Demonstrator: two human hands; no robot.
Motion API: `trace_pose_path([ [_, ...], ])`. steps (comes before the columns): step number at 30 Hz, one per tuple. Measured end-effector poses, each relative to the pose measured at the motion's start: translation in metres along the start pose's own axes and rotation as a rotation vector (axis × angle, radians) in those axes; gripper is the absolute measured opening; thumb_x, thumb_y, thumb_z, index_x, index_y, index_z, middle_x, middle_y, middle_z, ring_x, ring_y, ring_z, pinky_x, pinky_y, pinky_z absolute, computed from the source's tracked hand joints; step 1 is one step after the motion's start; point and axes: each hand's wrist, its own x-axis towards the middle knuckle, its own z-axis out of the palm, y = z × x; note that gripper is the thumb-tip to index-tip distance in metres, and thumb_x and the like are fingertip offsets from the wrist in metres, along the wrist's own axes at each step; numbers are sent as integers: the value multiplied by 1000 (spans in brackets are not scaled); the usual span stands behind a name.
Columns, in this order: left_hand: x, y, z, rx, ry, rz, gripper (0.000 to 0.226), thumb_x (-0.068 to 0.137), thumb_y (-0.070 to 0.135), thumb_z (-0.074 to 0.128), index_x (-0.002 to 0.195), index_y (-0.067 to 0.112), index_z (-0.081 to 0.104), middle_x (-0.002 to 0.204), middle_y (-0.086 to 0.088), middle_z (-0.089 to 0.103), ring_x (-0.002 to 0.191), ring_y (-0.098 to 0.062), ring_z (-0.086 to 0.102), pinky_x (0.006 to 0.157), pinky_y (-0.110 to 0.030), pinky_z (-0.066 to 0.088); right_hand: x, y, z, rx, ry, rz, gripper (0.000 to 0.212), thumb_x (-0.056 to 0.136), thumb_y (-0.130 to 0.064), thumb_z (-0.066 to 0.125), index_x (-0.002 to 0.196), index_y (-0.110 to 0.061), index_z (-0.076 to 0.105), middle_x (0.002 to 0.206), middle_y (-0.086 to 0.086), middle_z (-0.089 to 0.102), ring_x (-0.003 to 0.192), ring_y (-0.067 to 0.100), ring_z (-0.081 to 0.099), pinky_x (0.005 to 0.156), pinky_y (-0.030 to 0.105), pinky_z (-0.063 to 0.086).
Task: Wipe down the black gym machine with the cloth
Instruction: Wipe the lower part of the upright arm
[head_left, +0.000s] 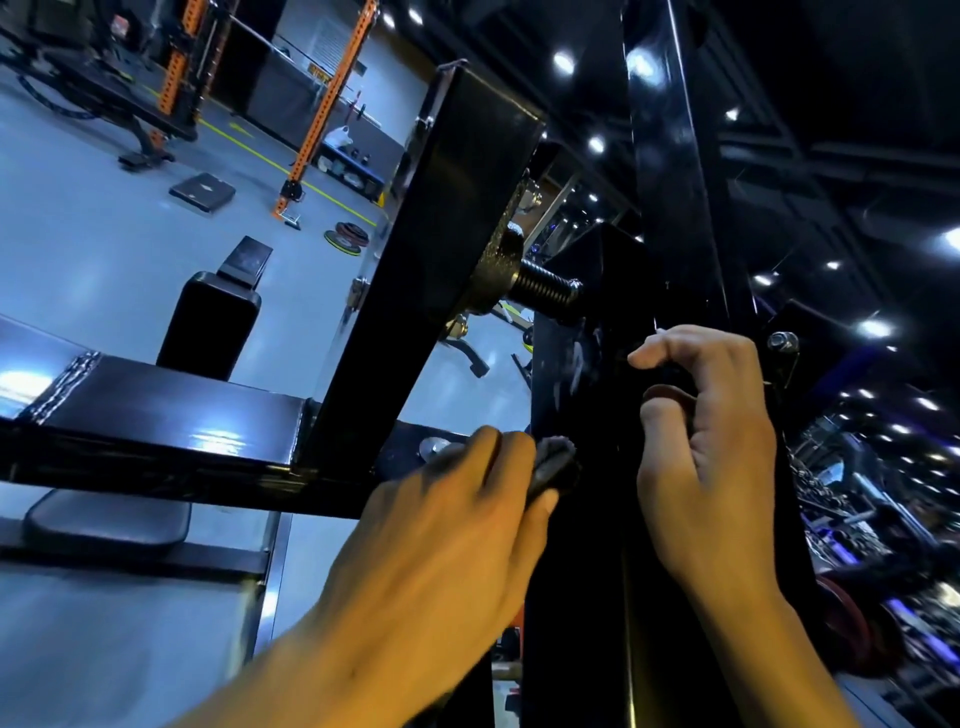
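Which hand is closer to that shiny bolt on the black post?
The right hand. Its knuckles sit just left of the bolt on the black post. The left hand is lower and farther left, pressing the cloth against the machine.
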Motion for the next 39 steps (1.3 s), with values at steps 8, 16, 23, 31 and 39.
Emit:
trace_pose_path([
  [8, 73, -11, -1, 144, 141, -26, 33, 107, 42, 37, 122, 16, 50, 109, -4, 63, 85, -32, 67, 60, -37, 45, 2, -2, 1, -16, 12, -7, 31, 84, -1, 49, 107, -19, 60, 118, -1, 53, 109, -5, 51, 86, 5, 37],
  [16, 8, -1, -2, 80, 45, 64, 22, 104, 39, 42, 104, 20, 55, 82, 6, 53, 55, -9, 31, 41, -21, 29, 0, -3, 1, -32, 29, 4, 31, 84, -3, 49, 107, -20, 61, 118, -2, 54, 113, -5, 51, 90, 4, 35],
  [23, 73, -14, 3, 231, 166, -4, 38, 106, 41, 39, 128, 12, 52, 106, -5, 64, 76, -33, 68, 54, -33, 38, 0, -3, 2, -24, 40, 16, 29, 85, -3, 51, 105, -20, 61, 117, -4, 54, 110, -4, 52, 89, 4, 36],
  [31, 10, -2, 0, 51, 40, 31, 27, 103, 36, 45, 115, 15, 57, 93, 4, 53, 63, -9, 47, 43, -19, 31, -1, -4, 1, 13, 37, 31, 30, 85, -4, 50, 106, -23, 61, 119, -4, 55, 116, -1, 53, 93, 4, 35],
  [39, 69, -10, 4, 231, 165, -57, 25, 98, 30, 55, 108, 8, 61, 96, -9, 65, 74, -33, 68, 44, -33, 39, 0, -3, 1, 12, 34, 29, 30, 85, -3, 50, 106, -22, 61, 117, -2, 55, 115, 6, 55, 93, 8, 38],
])
